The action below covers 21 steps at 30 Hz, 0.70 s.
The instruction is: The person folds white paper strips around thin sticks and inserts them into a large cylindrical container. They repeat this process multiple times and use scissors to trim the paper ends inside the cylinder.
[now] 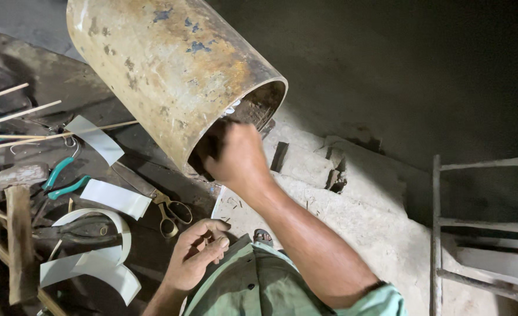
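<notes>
Left hand (197, 254) on knee, right hand (238, 155) in rusty pipe (171, 70) mouth

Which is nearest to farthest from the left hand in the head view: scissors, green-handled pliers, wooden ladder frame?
From the left hand, which rests by the knee:
1. Scissors: just up and left of the hand, on the dark work surface.
2. Green-handled pliers: further left, among the white strips.
3. Wooden ladder frame: far right edge, across the pale floor.
</notes>
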{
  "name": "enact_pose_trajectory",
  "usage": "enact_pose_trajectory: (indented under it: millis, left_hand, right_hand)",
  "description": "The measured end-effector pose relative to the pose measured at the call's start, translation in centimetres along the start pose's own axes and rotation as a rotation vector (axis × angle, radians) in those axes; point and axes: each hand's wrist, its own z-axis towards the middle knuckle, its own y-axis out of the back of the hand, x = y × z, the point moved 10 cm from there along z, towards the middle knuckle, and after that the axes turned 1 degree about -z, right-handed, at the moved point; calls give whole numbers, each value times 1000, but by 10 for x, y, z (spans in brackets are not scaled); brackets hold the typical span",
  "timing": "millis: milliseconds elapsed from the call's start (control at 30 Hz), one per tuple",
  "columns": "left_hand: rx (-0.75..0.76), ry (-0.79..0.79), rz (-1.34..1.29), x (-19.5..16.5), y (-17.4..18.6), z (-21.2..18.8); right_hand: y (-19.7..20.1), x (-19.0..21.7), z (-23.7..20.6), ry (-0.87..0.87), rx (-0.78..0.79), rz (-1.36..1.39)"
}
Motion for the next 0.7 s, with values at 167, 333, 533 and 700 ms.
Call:
enact_pose_trajectory:
  millis: [167,333,533,700]
  left_hand:
    - [39,-54,56,-5,-3,-3]
    - [-58,13,65,9,13,-2]
    - [12,15,37,22,1,-2]
    - [-15,60,17,22,-1,0]
  right_hand:
    - [25,10,-17,88,-85,17]
    - [58,23,-70,326,-394,10]
    - [41,-2,-65,204,-408,214]
    - [28,-12,-46,65,-359,289]
